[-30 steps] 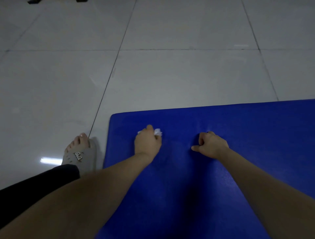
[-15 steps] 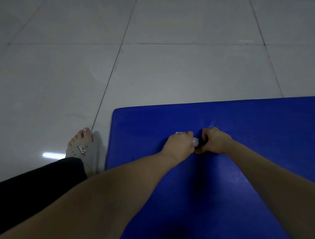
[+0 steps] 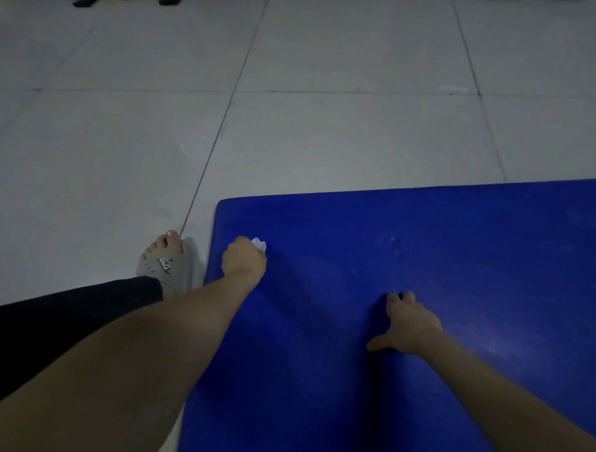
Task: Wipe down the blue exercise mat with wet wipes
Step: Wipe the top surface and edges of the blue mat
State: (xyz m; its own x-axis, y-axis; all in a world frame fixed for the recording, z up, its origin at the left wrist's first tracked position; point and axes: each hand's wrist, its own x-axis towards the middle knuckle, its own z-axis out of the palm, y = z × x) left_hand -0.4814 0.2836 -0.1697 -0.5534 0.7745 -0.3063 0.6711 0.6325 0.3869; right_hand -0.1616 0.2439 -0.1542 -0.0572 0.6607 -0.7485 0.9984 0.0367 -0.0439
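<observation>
My left hand [image 3: 244, 263] is clamped on a crumpled white wet wipe [image 3: 259, 244]. The fingers are curled over it and press it onto the blue exercise mat [image 3: 451, 242]; only a small tuft of the wipe shows past the knuckles. This hand sits just inside the mat's left edge, near the rounded far-left corner.

My right hand [image 3: 411, 326] rests on the mat nearer to me and well apart from the left hand. Its thumb is spread out to the left, its fingers are loosely bent with their tips on the surface, and it holds nothing.

Between the two hands the mat surface is bare blue. To the right the mat runs out of the frame, and toward me it passes under both forearms. The far edge lies ahead of the left hand, with a strip of mat between.

The mat lies flat on a pale tiled floor [image 3: 290, 129] with dark grout lines. Just beside the mat's left edge is my foot in a grey sandal [image 3: 167, 264], with a black trouser leg [image 3: 80, 309] behind it. Dark shapes [image 3: 84, 2] at the top-left border are too cropped to identify.
</observation>
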